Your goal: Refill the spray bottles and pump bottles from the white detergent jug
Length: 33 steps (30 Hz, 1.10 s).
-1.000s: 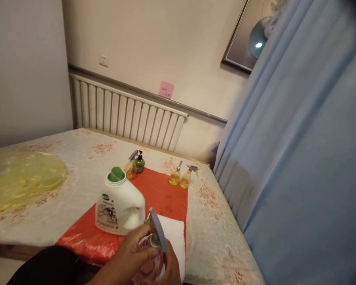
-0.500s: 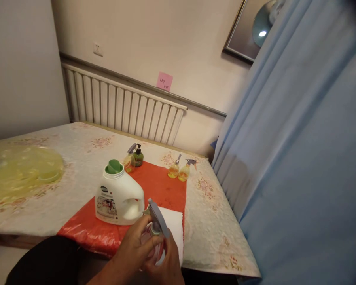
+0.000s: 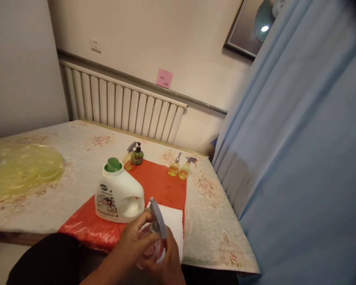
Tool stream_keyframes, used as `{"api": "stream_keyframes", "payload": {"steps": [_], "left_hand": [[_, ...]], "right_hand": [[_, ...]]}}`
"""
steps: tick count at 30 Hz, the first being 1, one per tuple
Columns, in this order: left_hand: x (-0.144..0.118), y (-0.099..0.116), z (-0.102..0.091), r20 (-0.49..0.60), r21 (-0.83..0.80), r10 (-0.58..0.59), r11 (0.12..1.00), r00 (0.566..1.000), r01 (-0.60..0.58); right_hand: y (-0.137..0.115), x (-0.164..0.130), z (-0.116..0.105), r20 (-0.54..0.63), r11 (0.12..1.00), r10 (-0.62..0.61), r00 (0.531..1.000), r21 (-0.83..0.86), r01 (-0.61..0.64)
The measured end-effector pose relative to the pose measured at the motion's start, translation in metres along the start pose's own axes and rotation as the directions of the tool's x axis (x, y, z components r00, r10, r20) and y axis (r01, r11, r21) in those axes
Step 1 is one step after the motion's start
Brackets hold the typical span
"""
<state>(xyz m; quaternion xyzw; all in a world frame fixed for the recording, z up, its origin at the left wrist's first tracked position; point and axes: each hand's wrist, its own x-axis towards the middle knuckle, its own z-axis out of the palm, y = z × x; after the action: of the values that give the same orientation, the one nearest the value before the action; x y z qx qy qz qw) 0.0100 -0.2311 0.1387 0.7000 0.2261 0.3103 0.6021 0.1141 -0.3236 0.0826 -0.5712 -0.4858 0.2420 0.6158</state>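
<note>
Close to my body, both hands are on a clear, pinkish spray bottle [image 3: 157, 219] with a grey trigger head. My left hand [image 3: 138, 237] is closed around its neck, just under the head, with thumb and fingers on opposite sides. Lower down, my right hand [image 3: 169, 257] grips the bottle body, part of which is hidden by the fingers. Just beyond my left hand stands a white detergent jug [image 3: 120, 200] with a handle. A green cup-like piece [image 3: 114, 164] sits in its mouth. Beneath the bottle lies a white cloth or paper [image 3: 175, 223].
A red plastic sheet [image 3: 166, 188] covers part of the flowered tablecloth [image 3: 222, 229]. Behind the jug are a yellow spray bottle [image 3: 129, 160] and a green pump bottle [image 3: 139, 155]. Two more spray bottles [image 3: 183, 171] stand right. Yellow transparent plastic [image 3: 20, 170] lies left; a blue curtain [image 3: 290, 138] hangs right.
My hands and the spray bottle have shifted very slightly, with the grey head a little more upright. My grip stays the same, and the other bottles have not moved.
</note>
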Motion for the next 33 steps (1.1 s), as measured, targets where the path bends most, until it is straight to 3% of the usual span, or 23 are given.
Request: {"api": "stream_keyframes", "payload": {"steps": [4,6,10,13,17,23,33], "left_hand": [[-0.003,-0.002,0.006,-0.095,-0.008,-0.036,0.999,0.995,0.036],[-0.004,-0.005,0.005,-0.055,-0.049,-0.060,0.997,0.997,0.057],[-0.003,-0.008,-0.003,0.132,-0.041,-0.030,0.999,0.991,0.035],[-0.002,-0.008,-0.005,0.179,-0.031,-0.002,0.999,0.984,0.008],[-0.002,-0.008,-0.002,0.123,-0.117,-0.019,0.993,0.992,0.033],[-0.002,-0.001,-0.002,0.029,-0.073,-0.021,0.997,0.999,0.024],[0.009,0.028,-0.016,0.073,-0.145,0.011,0.989,0.997,0.000]], "right_hand": [[0.006,0.000,-0.002,-0.007,1.000,-0.030,1.000,0.000,0.030],[0.008,0.000,-0.002,-0.014,1.000,-0.021,1.000,-0.006,0.021],[0.005,0.000,0.000,-0.035,0.999,-0.010,0.999,-0.048,0.008],[0.006,-0.001,0.001,-0.050,0.998,-0.006,0.999,-0.069,0.002],[0.009,-0.004,0.001,-0.032,0.999,0.015,0.999,-0.045,-0.017],[0.003,-0.002,0.001,-0.043,0.999,0.015,0.999,-0.032,-0.016],[0.034,-0.008,-0.002,-0.095,0.985,-0.023,0.995,-0.174,0.006]]}}
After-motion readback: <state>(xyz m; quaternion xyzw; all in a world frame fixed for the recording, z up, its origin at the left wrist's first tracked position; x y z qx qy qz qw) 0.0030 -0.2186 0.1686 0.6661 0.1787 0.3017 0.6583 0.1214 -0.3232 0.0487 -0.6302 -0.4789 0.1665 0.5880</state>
